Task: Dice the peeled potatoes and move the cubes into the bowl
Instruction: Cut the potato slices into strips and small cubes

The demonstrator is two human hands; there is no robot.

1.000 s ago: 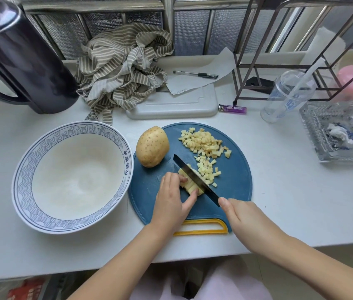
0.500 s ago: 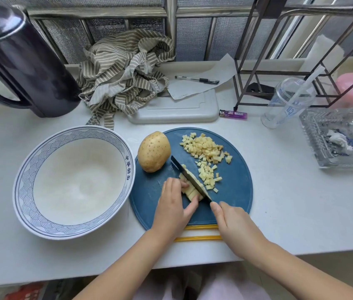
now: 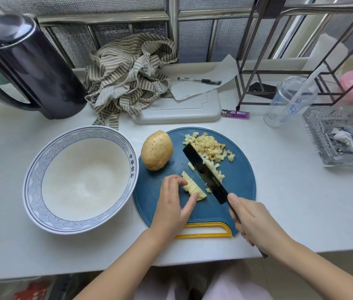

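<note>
Left hand [image 3: 174, 204] pinches a pale yellow peeled potato piece [image 3: 192, 188] between curled fingertips and thumb. The piece is cut into strips that lie side by side on the round blue cutting board [image 3: 240, 182]. Right hand [image 3: 252, 220] grips the handle of a black knife [image 3: 205, 176], whose tilted blade is just right of the piece. Beyond the blade lies a heap of small potato cubes [image 3: 211, 148], some touching it. Beyond the left hand rests a whole tan, speckled potato [image 3: 157, 150]. Left of that hand sits the blue-rimmed white bowl [image 3: 30, 185].
</note>
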